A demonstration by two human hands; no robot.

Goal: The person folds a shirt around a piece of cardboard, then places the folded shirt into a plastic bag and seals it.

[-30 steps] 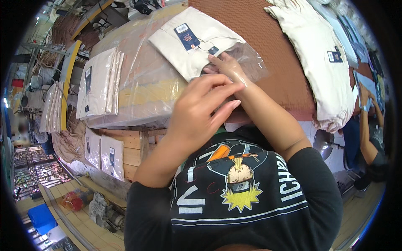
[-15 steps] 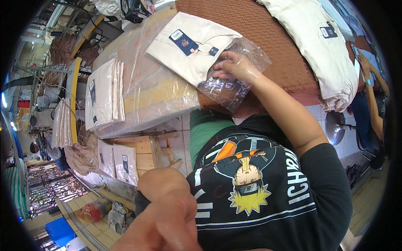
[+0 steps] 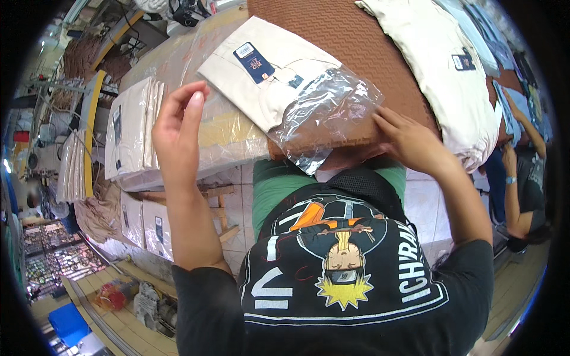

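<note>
A folded cream garment (image 3: 261, 98) lies partly inside a clear plastic bag (image 3: 323, 115), with a dark blue tag (image 3: 253, 63) on top. The bag's open-looking end spreads loosely toward me over the table edge. My right hand (image 3: 409, 139) rests at the table's near edge, fingers stretched out, fingertips by the bag's right corner; whether they touch the film I cannot tell. Raised left of the garment, my left hand (image 3: 180, 121) is loosely curled, thumb and forefinger slightly apart, with nothing visible in it.
Brown textured matting (image 3: 332, 24) covers the table. Bagged cream garments are stacked (image 3: 133, 127) at the left, with others (image 3: 157, 225) lower down. A long cream garment pile (image 3: 415, 65) lies at the right. Beyond it, another person's arm (image 3: 510, 196) is beside blue cloth.
My left hand has moved up and forward from close in front of me. My right hand has left the garment and shifted right to the bag's edge.
</note>
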